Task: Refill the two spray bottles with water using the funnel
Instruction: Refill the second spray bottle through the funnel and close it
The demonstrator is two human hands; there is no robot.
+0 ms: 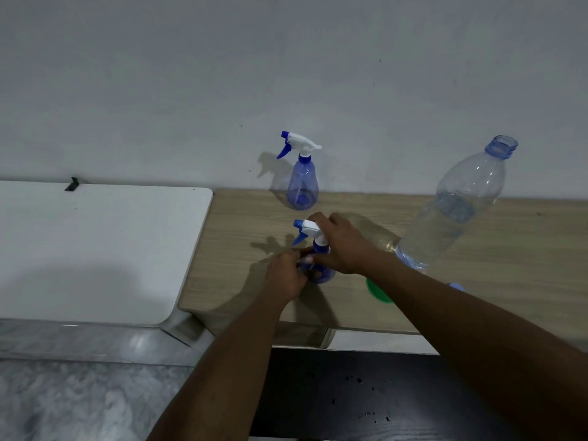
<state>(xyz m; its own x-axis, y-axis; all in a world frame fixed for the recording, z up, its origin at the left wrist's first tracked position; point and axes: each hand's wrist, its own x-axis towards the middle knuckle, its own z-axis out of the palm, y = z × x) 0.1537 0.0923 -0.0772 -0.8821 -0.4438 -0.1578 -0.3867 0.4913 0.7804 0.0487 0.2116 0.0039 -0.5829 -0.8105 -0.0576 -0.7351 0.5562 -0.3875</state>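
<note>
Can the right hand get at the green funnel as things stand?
Likely yes, once freed: the right hand holds the head of the near spray bottle. The green funnel lies on the table just beneath that forearm, with nothing else over it.

Both hands point(286, 275) on near spray bottle point(318, 265)

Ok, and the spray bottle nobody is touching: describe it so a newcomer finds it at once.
On the wooden table, look to the far edge against the grey wall. A see-through blue spray bottle with a white trigger head stands there upright. Unlike its twin nearer the front, gripped by the left hand and right hand, nothing touches it.
</note>
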